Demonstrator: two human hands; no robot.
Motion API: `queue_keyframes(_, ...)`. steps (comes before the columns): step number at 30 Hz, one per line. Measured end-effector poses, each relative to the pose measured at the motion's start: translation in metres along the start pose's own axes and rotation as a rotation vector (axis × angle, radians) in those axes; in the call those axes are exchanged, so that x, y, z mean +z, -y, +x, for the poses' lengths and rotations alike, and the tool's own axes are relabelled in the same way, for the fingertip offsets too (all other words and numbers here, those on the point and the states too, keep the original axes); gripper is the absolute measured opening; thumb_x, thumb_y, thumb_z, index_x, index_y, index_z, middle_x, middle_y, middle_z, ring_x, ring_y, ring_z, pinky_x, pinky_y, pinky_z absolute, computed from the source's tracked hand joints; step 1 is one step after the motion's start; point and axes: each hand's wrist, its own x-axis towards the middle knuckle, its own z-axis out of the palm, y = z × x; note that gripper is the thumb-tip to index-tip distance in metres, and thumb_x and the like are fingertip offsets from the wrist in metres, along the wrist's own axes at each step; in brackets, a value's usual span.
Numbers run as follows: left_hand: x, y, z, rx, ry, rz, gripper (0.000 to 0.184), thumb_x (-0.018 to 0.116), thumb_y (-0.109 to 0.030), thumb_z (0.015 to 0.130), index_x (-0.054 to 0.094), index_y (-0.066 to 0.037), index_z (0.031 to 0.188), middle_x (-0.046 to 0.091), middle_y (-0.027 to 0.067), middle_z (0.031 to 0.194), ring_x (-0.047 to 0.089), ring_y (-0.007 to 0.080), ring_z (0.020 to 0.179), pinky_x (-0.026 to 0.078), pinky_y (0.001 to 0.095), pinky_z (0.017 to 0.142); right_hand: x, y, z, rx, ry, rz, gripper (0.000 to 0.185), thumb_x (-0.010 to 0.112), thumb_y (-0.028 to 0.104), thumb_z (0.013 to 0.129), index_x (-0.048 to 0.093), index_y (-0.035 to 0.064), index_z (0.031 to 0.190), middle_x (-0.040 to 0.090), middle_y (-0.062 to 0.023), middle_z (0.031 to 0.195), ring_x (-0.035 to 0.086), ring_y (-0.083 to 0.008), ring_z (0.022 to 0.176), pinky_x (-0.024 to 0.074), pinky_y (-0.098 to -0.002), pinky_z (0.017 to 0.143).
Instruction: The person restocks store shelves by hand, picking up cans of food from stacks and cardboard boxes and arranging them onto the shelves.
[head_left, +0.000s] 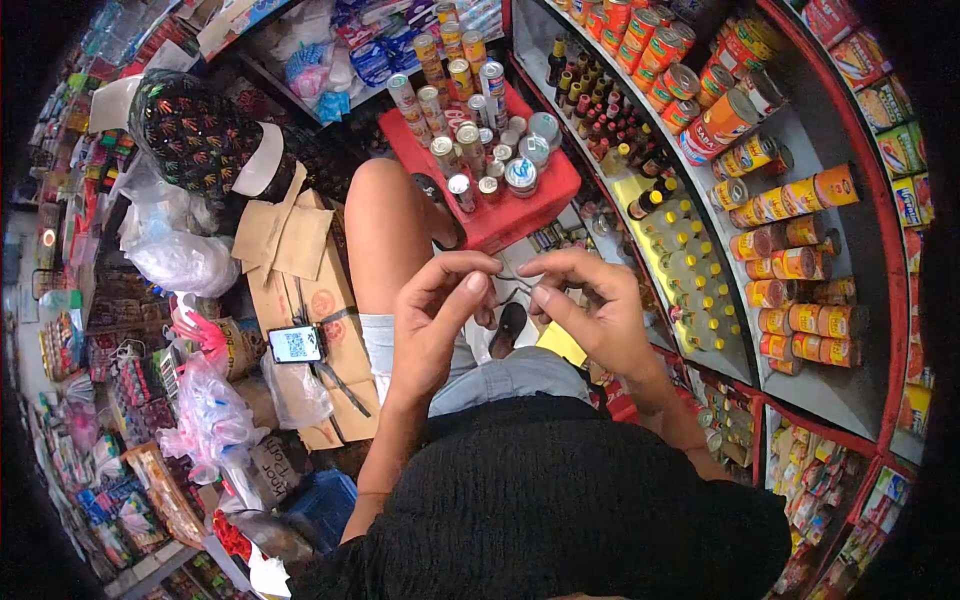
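My left hand (440, 315) and my right hand (595, 310) are raised close together above my lap, fingertips almost meeting. Between them runs a thin dark strand (516, 284), pinched at each side between thumb and fingers. Whether it is string, wire or a band cannot be made out. Past my hands, a red box (555, 198) with white lettering bears several tins and tall cans (470, 145). Left of my knee, a phone (296, 345) showing a QR code lies on a brown cardboard box (275, 310).
On the right, curved shelves hold stacked food tins (795, 265), yellow-capped bottles (690, 265) and dark sauce bottles (590, 105). Plastic bags (205, 420) and a patterned dark cloth item (195, 125) crowd the left side. Packed goods fill the far-left shelves.
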Motion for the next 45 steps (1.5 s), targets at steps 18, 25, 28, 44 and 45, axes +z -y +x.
queue_keyframes(18, -0.004, -0.004, 0.012, 0.025, 0.083, 0.039, 0.036, 0.039, -0.025, 0.097, 0.058, 0.004, 0.090, 0.054, 0.0071, 0.073, 0.049, 0.0119, 0.065, 0.040, 0.0242, 0.060, 0.006, -0.003, 0.006, -0.030, -0.048, -0.091, 0.013, 0.061, 0.005, 0.082, 0.065, -0.0016, 0.093, 0.066, -0.0073, 0.082, 0.061, -0.0099, 0.068, 0.0474, -0.0249, 0.063)
queue_keyframes(25, -0.007, -0.003, 0.011, 0.007, 0.107, 0.022, 0.036, 0.038, -0.023, 0.099, 0.061, 0.004, 0.094, 0.055, 0.0040, 0.073, 0.051, 0.0089, 0.067, 0.042, 0.0230, 0.063, 0.006, -0.005, 0.008, -0.084, -0.040, -0.117, 0.012, 0.061, 0.004, 0.082, 0.065, -0.0015, 0.092, 0.067, -0.0090, 0.082, 0.063, -0.0123, 0.073, 0.0482, -0.0263, 0.066)
queue_keyframes(28, -0.005, -0.003, 0.013, -0.025, 0.108, 0.024, 0.036, 0.039, -0.024, 0.099, 0.061, 0.004, 0.095, 0.056, 0.0037, 0.072, 0.052, 0.0086, 0.066, 0.042, 0.0225, 0.062, 0.003, -0.005, 0.009, -0.094, -0.057, -0.145, 0.012, 0.061, 0.004, 0.082, 0.065, -0.0018, 0.092, 0.067, -0.0093, 0.083, 0.063, -0.0124, 0.075, 0.0485, -0.0260, 0.068)
queue_keyframes(44, -0.020, -0.010, 0.035, -0.030, 0.129, 0.071, 0.032, 0.042, -0.024, 0.098, 0.062, 0.002, 0.095, 0.057, 0.0024, 0.075, 0.052, 0.0067, 0.067, 0.042, 0.0206, 0.062, 0.014, -0.013, 0.043, -0.052, -0.086, -0.125, 0.012, 0.060, 0.005, 0.084, 0.065, -0.0011, 0.092, 0.066, -0.0055, 0.078, 0.061, -0.0084, 0.067, 0.0472, -0.0237, 0.062)
queue_keyframes(45, -0.022, -0.011, 0.037, -0.029, 0.118, 0.082, 0.034, 0.041, -0.025, 0.098, 0.061, 0.002, 0.093, 0.057, 0.0038, 0.075, 0.051, 0.0078, 0.066, 0.041, 0.0213, 0.062, 0.015, -0.015, 0.048, -0.077, -0.082, -0.121, 0.012, 0.060, 0.005, 0.084, 0.065, -0.0009, 0.092, 0.066, -0.0054, 0.078, 0.061, -0.0082, 0.067, 0.0472, -0.0236, 0.062)
